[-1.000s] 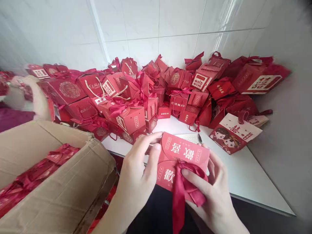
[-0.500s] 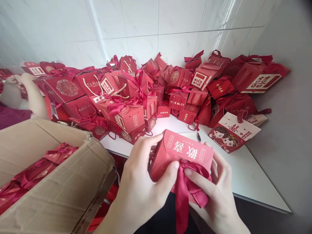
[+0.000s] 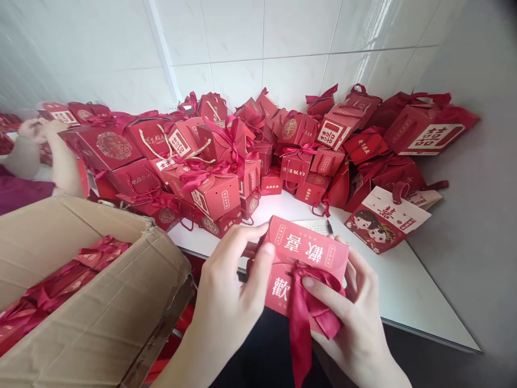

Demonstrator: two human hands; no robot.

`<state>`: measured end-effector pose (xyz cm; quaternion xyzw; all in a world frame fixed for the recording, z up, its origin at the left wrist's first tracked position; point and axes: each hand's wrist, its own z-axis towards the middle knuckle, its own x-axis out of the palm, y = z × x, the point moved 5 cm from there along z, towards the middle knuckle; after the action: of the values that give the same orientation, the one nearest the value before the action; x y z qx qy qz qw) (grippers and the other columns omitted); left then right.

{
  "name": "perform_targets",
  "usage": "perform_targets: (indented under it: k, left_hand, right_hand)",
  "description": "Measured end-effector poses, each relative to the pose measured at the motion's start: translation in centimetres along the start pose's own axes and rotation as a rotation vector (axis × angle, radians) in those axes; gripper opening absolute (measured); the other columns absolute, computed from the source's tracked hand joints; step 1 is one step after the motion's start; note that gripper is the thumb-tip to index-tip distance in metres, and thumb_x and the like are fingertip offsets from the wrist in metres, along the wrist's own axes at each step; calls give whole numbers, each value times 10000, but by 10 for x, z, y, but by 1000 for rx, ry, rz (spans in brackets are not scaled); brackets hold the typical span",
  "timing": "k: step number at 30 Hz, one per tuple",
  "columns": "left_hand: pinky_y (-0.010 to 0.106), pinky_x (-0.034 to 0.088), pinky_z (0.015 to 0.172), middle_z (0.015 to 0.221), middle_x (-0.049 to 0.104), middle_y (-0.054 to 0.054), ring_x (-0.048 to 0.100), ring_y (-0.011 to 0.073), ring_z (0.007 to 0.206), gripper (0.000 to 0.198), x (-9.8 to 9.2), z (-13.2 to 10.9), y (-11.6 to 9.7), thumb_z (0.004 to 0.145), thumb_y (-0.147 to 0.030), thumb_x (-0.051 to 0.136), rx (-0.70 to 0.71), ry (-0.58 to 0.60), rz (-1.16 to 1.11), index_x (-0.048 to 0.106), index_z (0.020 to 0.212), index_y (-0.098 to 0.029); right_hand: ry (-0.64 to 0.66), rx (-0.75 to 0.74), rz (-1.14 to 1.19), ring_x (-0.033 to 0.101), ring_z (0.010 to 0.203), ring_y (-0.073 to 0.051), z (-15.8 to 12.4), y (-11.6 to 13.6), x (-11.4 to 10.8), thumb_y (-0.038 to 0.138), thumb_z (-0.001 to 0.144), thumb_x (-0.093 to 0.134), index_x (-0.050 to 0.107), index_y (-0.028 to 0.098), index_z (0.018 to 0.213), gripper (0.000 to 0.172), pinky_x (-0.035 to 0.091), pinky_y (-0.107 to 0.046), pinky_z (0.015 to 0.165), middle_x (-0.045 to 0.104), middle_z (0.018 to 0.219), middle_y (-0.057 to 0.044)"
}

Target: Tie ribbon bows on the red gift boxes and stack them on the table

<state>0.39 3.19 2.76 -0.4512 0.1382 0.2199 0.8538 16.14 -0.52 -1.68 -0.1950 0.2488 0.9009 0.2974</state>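
Two-handed grip here: left hand [image 3: 232,285] pinches the box [image 3: 305,245] by one end, right hand [image 3: 357,310] thumbs down its ribbon [image 3: 299,334]; box is up by the table's [image 3: 420,304] near edge; should that thumb slacken, the ribbon could slip loose; 歡喜 reads upside down, 歡 upright; 囍 marks boxes behind [image 3: 333,133].

**Room: white table, tiled wall behind**

White table [image 3: 428,302], thin front edge, landmark for the rest. Behind it: glossy pale tile wall [image 3: 234,32], faint veining, thin grout lines. White vertical strip [image 3: 161,48] behind table's left part. Right of table: plain grey surface [image 3: 476,205], wall or partition, can't tell. Bright light streaks [image 3: 375,27] reflect off tiles above table's right half. Below table: dark.
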Motion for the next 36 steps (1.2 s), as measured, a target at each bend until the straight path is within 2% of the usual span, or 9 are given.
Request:
perform_targets:
  k: [4,12,17,21,25,28,31,33,36]
  left_hand:
    - [259,469,847,1078,625,21,584,152,968,288,-4,0,0,903,-179,396,29,-4,-44,602,1098,-227]
    - [322,467,894,1217,550,49,537,204,1087,398,-6,-8,-8,847,-162,457,125,37,-36,514,1236,-229]
    - [324,514,818,1095,607,75,595,216,981,420,-3,-5,-9,777,-245,595,92,0,3,516,1185,-188]
    - [281,521,769,928,660,35,630,165,845,192,-6,-1,-7,839,-205,526,72,-52,28,592,1019,-192]
    - [292,506,824,1062,652,41,609,181,976,264,-9,-2,-5,897,-187,406,57,-52,-2,610,1063,-213]
    - [315,509,831,1103,634,64,605,210,996,311,-4,-5,-4,849,-237,511,33,7,-43,554,1155,-203]
    - [301,514,804,996,657,50,626,191,902,301,-3,-4,-4,801,-242,588,25,-25,-15,559,1096,-192]
    - [283,506,805,965,660,31,621,170,894,191,-3,-3,-4,857,-209,500,20,-51,0,591,1026,-201]
    - [292,486,851,1071,637,31,589,179,996,276,-5,-3,-3,901,-174,386,37,-34,-28,600,1070,-217]
  right_hand:
    - [-10,7,12,267,1336,-308,2,3,-2,220,809,629,509,252,1179,390,551,-455,861,217,1397,-118]
    - [-60,0,10,304,1316,-311,9,7,-7,189,797,637,512,253,1166,394,531,-479,881,259,1376,-123]
    - [-58,-8,-61,322,1300,-350,7,5,-8,216,742,697,521,312,1166,469,420,-611,953,276,1376,-90]
    - [-38,-15,-60,297,1312,-356,4,4,-6,197,752,681,527,303,1184,471,456,-595,922,236,1404,-104]
    - [-35,28,-52,271,1325,-353,5,4,-5,169,766,659,501,323,1214,499,398,-630,965,258,1388,-97]
    - [-44,13,-16,276,1326,-343,7,6,-5,180,779,651,496,300,1216,479,435,-595,953,256,1382,-108]
    - [-40,0,-7,273,1328,-343,9,8,-5,182,774,660,520,276,1181,440,504,-538,902,244,1386,-112]
    - [-43,8,-6,281,1324,-342,8,8,-5,176,777,655,530,269,1168,421,521,-523,886,247,1382,-114]
    - [-63,27,-21,290,1319,-346,6,5,-8,181,771,660,533,294,1169,433,501,-550,907,277,1368,-101]
